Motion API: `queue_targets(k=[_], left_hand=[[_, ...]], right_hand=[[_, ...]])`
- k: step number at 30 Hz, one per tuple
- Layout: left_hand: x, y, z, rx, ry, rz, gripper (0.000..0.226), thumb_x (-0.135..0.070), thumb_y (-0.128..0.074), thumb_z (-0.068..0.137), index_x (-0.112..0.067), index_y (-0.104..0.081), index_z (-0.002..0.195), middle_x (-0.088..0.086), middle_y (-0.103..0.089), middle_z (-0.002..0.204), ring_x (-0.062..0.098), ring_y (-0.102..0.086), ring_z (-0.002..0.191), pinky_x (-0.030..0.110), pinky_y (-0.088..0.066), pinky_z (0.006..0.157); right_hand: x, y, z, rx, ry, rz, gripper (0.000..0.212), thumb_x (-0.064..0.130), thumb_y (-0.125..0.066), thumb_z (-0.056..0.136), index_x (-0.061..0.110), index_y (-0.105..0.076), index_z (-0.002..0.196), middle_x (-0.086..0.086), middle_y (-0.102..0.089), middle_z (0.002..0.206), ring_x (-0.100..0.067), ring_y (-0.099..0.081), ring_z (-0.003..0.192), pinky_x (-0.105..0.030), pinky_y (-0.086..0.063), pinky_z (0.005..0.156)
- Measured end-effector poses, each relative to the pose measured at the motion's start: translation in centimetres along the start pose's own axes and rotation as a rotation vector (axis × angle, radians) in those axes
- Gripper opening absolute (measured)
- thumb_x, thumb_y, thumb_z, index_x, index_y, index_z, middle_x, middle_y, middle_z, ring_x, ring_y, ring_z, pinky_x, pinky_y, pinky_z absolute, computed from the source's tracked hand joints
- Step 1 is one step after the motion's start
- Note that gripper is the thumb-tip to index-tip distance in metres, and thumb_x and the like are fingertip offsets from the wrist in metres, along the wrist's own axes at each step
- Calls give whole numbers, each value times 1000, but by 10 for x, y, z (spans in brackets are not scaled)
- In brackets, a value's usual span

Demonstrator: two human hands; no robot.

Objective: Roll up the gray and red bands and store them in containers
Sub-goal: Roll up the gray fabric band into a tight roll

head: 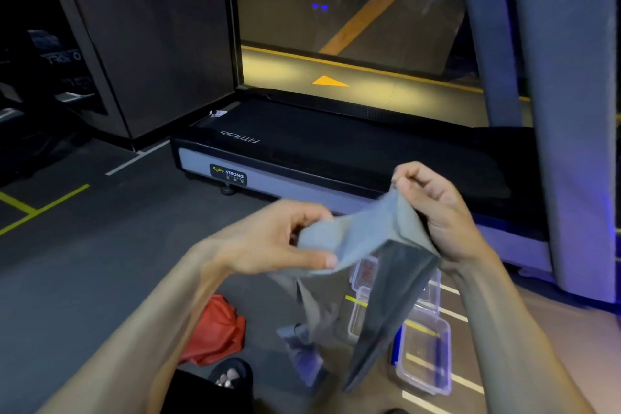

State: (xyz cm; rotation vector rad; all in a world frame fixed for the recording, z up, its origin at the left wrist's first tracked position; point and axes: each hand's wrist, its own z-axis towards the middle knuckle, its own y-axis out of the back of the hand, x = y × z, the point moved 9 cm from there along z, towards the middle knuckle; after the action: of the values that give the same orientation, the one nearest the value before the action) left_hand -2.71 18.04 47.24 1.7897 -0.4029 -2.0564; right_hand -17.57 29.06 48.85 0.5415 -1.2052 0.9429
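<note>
Gray band [356, 239] stretches between both hands at chest height: left hand [268, 242] pinches its 9 o'clock end, right hand [433, 208] its 1 o'clock corner. Red band [218, 329] lies on the floor [100, 262]; clear containers [420, 346] at 5 o'clock.

A plain gray stretchy fabric band [363, 239] is seen, lighter on one face and darker charcoal on the other. A crumpled red fabric band [218, 333] and clear plastic containers [426, 349] with blue clasps are shown on dark gray flooring [100, 262] marked by yellow lines.
</note>
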Motion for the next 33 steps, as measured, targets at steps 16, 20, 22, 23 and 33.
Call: queue_targets(k=[16, 20, 22, 23, 33], left_hand=[[25, 2, 23, -162, 65, 578, 31, -44, -82, 79, -19, -64, 83, -5, -61, 70, 8, -55, 65, 36, -48, 64], [34, -3, 30, -138, 83, 438, 33, -45, -85, 75, -22, -62, 80, -4, -61, 71, 3, -48, 62, 27, -40, 59], [32, -10, 30, -72, 103, 420, 28, -42, -86, 75, -24, -65, 80, -12, -63, 71, 1, -52, 62, 21, -39, 57], [22, -7, 32, -115, 50, 336, 24, -35, -85, 75, -22, -66, 82, -11, -65, 72, 2, -55, 63, 23, -42, 59], [24, 1, 36, -241, -60, 662, 36, -42, -84, 80, -29, -51, 76, -12, -52, 68, 3, -53, 67, 25, -32, 61]], right_hand=[[15, -9, 1, 46, 32, 442, 12, 20, -70, 92, 22, -60, 85, 6, -50, 73, -7, -45, 59, -20, -44, 54], [15, -11, -1, 57, 38, 563, 29, 19, -35, 106, 24, -59, 91, 7, -40, 73, -9, -34, 61, -24, -33, 57], [22, -15, -1, 94, 57, 645, 26, 19, -36, 106, 24, -57, 92, 7, -37, 74, -10, -27, 62, -25, -30, 57], [26, -17, 0, 122, 71, 686, 18, 21, -43, 103, 24, -57, 92, 7, -38, 74, -9, -30, 61, -23, -34, 56], [11, 6, 6, -17, 38, 671, 28, 31, -85, 75, 25, -61, 87, 9, -47, 71, -8, -48, 60, -22, -48, 56]])
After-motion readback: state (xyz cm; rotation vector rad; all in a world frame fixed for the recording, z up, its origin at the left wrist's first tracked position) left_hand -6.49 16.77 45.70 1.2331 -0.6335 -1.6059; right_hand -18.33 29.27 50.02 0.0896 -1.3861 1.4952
